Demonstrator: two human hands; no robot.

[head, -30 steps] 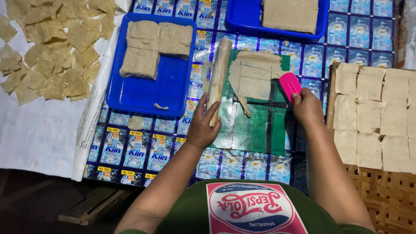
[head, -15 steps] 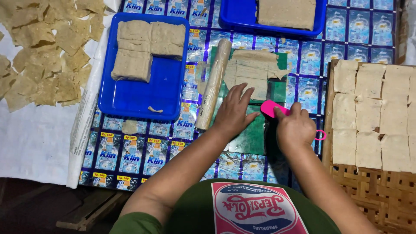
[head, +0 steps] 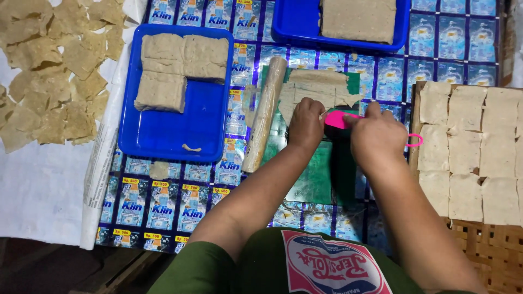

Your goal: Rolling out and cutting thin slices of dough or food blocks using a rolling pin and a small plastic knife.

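Observation:
My right hand (head: 378,139) grips a pink-handled cutter (head: 339,119), its tip against the lower edge of a thin, flattened sheet of dough (head: 316,87) lying on a green board (head: 321,174). A pink loop of the tool shows at the hand's right side. My left hand (head: 306,124) presses down on the dough sheet just left of the cutter. A dough-coated rolling pin (head: 265,113) lies upright along the board's left edge, a little apart from my left hand.
A blue tray (head: 169,133) at left holds stacked dough slabs (head: 180,65). A second blue tray (head: 291,27) with a dough block (head: 358,19) sits at the top. Cut dough squares (head: 474,147) lie on a woven rack at right. Dried pieces (head: 49,76) cover white cloth at left.
My left hand left the rolling pin and moved right onto the dough sheet. My right hand brought the pink cutter down and left to the sheet's edge.

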